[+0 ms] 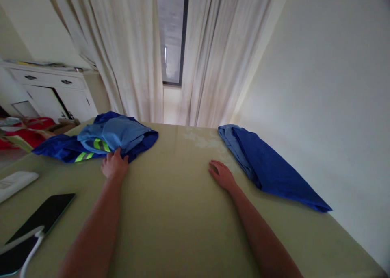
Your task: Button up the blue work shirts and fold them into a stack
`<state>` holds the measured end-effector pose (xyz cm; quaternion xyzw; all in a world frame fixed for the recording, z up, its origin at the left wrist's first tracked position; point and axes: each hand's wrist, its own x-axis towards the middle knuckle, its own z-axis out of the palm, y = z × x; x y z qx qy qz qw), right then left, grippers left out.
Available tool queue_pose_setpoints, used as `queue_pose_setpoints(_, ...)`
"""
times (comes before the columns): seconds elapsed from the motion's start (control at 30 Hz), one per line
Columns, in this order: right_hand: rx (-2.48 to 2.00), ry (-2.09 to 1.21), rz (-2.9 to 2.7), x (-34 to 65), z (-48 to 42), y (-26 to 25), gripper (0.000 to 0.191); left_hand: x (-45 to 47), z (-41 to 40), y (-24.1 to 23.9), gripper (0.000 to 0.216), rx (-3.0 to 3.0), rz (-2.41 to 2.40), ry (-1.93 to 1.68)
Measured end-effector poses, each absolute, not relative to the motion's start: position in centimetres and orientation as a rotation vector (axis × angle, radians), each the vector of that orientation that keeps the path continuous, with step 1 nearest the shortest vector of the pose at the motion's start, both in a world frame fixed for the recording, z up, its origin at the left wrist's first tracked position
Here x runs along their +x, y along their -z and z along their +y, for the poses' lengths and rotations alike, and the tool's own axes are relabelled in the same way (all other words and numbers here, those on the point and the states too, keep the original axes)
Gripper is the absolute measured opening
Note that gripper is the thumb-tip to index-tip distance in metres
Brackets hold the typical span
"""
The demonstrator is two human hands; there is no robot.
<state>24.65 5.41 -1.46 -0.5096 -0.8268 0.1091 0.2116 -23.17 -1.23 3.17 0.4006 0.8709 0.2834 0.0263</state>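
A crumpled blue work garment (122,131) with lighter blue lining and yellow-green and grey reflective strips lies at the far left of the table. My left hand (115,164) is at its near edge, fingers closed on the cloth; the fingertips are partly hidden in the folds. Over the middle right, my right hand (223,174) holds nothing, its fingers loosely bent and the thumb apart. To the right of that hand, not touching it, a folded blue garment (274,168) lies along the wall side, with a lighter blue layer showing on its left.
On the pale yellow-green table (170,213), a dark tablet or phone (45,213) with a white cable (33,245) lies near left. A white device (16,183) is behind it. Curtains (134,54), a white cabinet (57,87) and a wall (329,91) surround the table.
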Motion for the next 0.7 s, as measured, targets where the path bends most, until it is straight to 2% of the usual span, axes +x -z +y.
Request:
queue_pose_setpoints(0.07, -1.416, -0.309, -2.296, 24.7, 5.4, 1.4, 0.044, -23.6, -1.2, -2.8, 0.049, 1.300, 2.717, -0.766)
queue_pose_setpoints(0.13, -1.413, -0.310, -2.292, 24.7, 5.3, 1.5, 0.044, -23.4, -1.1, -2.8, 0.042, 1.332, 2.736, -0.772)
queue_pose_setpoints(0.3, -1.414, -0.292, -2.281, 24.7, 5.2, 1.6, 0.044, -22.4, -0.8, -2.7, 0.042, 1.222, 2.733, -1.090)
queue_pose_setpoints(0.47, -1.417, -0.294, -2.296, 24.7, 5.1, 1.4, 0.045, -22.9, -0.5, -2.8, 0.043, 1.350, 2.689, -1.090)
queue_pose_setpoints(0.6, -1.425, -0.273, -2.298, 24.6, 5.1, 1.2, 0.043, -20.3, -0.3, -7.4, 0.040, 1.562, 2.467, -1.401)
queue_pose_setpoints(0.7, -1.434, -0.260, -2.291, 24.5, 5.0, 1.1, 0.043, -14.5, -1.2, -12.3, 0.034, 1.930, 2.005, -1.577)
